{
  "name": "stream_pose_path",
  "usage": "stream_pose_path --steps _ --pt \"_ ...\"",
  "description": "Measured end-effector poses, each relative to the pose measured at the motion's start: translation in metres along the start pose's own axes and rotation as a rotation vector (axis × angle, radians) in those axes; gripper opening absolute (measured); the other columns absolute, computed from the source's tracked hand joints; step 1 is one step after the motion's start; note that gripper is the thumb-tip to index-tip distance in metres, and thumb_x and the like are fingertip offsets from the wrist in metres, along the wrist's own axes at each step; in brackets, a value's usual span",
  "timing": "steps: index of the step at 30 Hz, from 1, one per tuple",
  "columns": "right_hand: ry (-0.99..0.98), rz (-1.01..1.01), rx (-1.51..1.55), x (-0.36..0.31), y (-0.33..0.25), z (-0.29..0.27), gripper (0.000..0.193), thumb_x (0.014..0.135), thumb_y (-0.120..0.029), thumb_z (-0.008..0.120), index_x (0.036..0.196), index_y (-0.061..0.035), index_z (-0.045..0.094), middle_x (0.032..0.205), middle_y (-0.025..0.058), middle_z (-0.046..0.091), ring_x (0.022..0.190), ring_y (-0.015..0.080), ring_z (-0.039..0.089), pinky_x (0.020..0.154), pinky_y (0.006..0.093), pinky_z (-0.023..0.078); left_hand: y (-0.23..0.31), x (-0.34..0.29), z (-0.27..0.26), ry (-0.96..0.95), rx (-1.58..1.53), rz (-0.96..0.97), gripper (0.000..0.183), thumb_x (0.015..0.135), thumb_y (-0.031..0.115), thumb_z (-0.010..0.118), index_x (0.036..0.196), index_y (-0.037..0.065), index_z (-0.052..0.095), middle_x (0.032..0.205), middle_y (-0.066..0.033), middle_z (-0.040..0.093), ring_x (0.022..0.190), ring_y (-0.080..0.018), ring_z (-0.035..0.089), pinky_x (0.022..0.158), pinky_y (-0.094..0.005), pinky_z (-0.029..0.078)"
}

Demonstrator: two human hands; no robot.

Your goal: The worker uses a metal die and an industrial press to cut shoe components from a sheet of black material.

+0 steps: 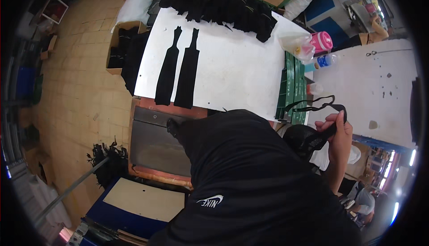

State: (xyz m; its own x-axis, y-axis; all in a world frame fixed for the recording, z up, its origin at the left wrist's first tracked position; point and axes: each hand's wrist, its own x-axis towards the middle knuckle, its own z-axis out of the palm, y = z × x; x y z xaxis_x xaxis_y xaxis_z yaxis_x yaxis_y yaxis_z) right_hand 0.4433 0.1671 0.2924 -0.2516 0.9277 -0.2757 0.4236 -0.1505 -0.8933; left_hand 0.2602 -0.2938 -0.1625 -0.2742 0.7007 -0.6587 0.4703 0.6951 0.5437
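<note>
From where I stand, in the head view, a white rectangular tabletop (241, 67) takes up the upper middle of the frame. Its left edge slants down to a corner above a flat grey panel (161, 145), its near edge slopes down toward the right, and a green slatted plastic rack (291, 85) lines its right side. Tied bundles of black fabric (219, 2) crowd the far edge. White surface stretches from two flat black cloth pieces (187, 78), lying side by side at the left, across to the rack. Beyond it, at the right of the frame, is a second white tabletop (366, 98).

The right hand (335, 127) is raised at the right of the frame, thumb uppermost and fingers curled, closed on a thin black looped strap (317, 108). The left hand is out of sight; I can't tell how open it is or what it has hold of.

The strap points left from the grip, its long axis running roughly sideways, with the loop's tip overlapping the rack's lower end; whether they touch I can't tell. A black mesh piece (304, 141) sits just left of the fingers. The two cloth pieces run nearly upright, narrow ends toward the bundles.
</note>
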Motion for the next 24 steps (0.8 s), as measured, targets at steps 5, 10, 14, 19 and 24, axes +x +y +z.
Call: stream_pose_path --steps 5,10,14,19,24 --pt "0.163 0.020 -0.075 -0.006 0.025 -0.030 0.039 0.107 -0.037 0.047 0.118 -0.0009 0.059 0.069 0.0069 0.065 0.068 0.0167 0.068 0.061 0.0261 0.052 -0.031 -0.040 -0.064 -0.007 0.009 -0.035 0.032 0.097 0.027 0.062 0.120 0.005 0.065 0.108 -0.0150 0.071 0.103 -0.0317 0.067 0.089 -0.0452 0.054" --pt "0.009 0.105 -0.478 0.011 0.067 -0.064 0.025 0.103 -0.026 0.051 0.108 -0.0034 0.061 0.066 0.0059 0.066 0.064 0.0144 0.066 0.057 0.0259 0.051 -0.056 -0.068 -0.188 0.006 0.122 -0.041 0.031 0.097 0.026 0.062 0.120 0.005 0.064 0.108 -0.0145 0.071 0.104 -0.0313 0.067 0.089 -0.0450 0.054" --pt "-0.154 0.462 -0.370 0.051 0.140 -0.082 0.021 0.100 -0.020 0.052 0.098 -0.0010 0.062 0.073 0.0131 0.071 0.059 0.0211 0.068 0.049 0.0323 0.054 -0.052 -0.059 -0.305 0.014 0.235 0.020 0.031 0.097 0.026 0.062 0.120 0.005 0.064 0.107 -0.0140 0.071 0.104 -0.0309 0.068 0.089 -0.0449 0.054" --pt "-0.393 0.687 -0.321 0.077 0.188 -0.042 0.031 0.102 -0.018 0.049 0.102 0.0085 0.065 0.091 0.0182 0.074 0.079 0.0266 0.073 0.064 0.0370 0.062 -0.020 -0.022 -0.429 -0.003 0.342 0.128 0.031 0.098 0.026 0.062 0.120 0.005 0.064 0.107 -0.0135 0.071 0.104 -0.0305 0.068 0.088 -0.0447 0.054" --pt "-0.982 1.233 -0.142 0.098 0.288 -0.036 0.039 0.107 -0.022 0.042 0.120 0.0085 0.063 0.127 0.0233 0.064 0.121 0.0321 0.060 0.096 0.0419 0.057 0.015 0.025 -0.500 -0.098 0.362 0.246 0.030 0.098 0.026 0.062 0.120 0.005 0.064 0.107 -0.0129 0.071 0.104 -0.0301 0.068 0.088 -0.0445 0.055"
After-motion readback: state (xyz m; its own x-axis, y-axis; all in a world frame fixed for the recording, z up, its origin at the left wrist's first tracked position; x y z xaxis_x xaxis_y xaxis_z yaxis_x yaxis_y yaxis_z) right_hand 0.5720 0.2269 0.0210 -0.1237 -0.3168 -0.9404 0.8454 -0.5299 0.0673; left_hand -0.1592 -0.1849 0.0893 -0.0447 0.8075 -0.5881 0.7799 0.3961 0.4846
